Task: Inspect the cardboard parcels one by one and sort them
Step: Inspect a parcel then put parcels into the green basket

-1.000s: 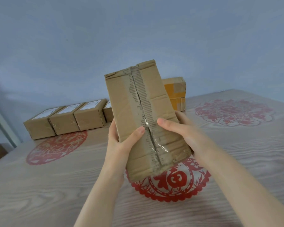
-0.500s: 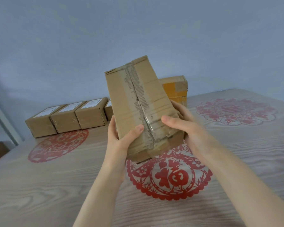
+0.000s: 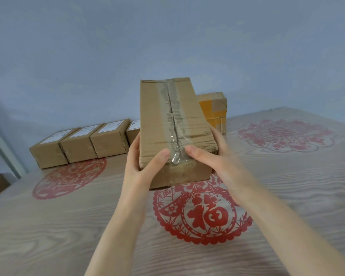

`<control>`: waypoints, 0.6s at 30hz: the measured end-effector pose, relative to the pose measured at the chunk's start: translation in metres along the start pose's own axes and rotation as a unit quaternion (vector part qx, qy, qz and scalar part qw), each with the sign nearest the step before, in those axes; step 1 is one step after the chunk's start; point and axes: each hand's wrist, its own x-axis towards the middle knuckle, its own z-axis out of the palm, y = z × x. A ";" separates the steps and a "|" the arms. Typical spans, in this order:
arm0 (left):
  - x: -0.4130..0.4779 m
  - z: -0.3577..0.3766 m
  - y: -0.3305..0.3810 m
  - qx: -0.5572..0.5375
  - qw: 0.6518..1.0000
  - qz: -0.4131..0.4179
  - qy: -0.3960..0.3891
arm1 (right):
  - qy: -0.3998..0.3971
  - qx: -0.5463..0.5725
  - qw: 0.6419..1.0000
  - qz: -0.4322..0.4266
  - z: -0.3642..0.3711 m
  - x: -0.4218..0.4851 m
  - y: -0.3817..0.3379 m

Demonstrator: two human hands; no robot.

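You hold the long cardboard parcel (image 3: 167, 124) clear of the table (image 3: 48, 226), above its middle and over the red paper-cut (image 3: 203, 214). The near end sits in your grasp and the far end is tipped up and away toward the far edge. In my judgement this tilt puts the top face before your eyes so the tape seam (image 3: 173, 116) can be read along its whole length. The tape there is wrinkled and the cardboard beside it looks scuffed. Your left hand (image 3: 141, 162) clasps the near left corner, with the thumb laid across the top face and the fingers gone behind the left side. Your right hand (image 3: 213, 158) clasps the near right corner likewise, thumb on top just beside the seam and fingers wrapped down the right side. Both hands are closed firmly on the parcel, neither spread wide, and the two thumbs are near each other without touching. A row of labelled parcels (image 3: 80, 144) stands side by side along the far edge toward the far-left corner, probably already sorted. A yellow-taped parcel (image 3: 213, 108) stands at the far edge behind the held one, apart from that row.
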 end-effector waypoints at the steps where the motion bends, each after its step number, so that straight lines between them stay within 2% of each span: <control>1: -0.001 0.001 0.000 0.005 1.000 0.000 -0.010 | 0.005 -0.004 1.000 0.002 -0.001 0.000 0.000; 13: 0.003 -0.008 -0.001 0.034 0.996 0.080 0.034 | 0.021 -0.050 0.997 -0.050 -0.003 -0.002 -0.003; 18: 0.003 -0.004 0.000 -0.041 0.993 0.084 0.065 | -0.031 -0.010 0.999 -0.033 0.001 -0.002 -0.003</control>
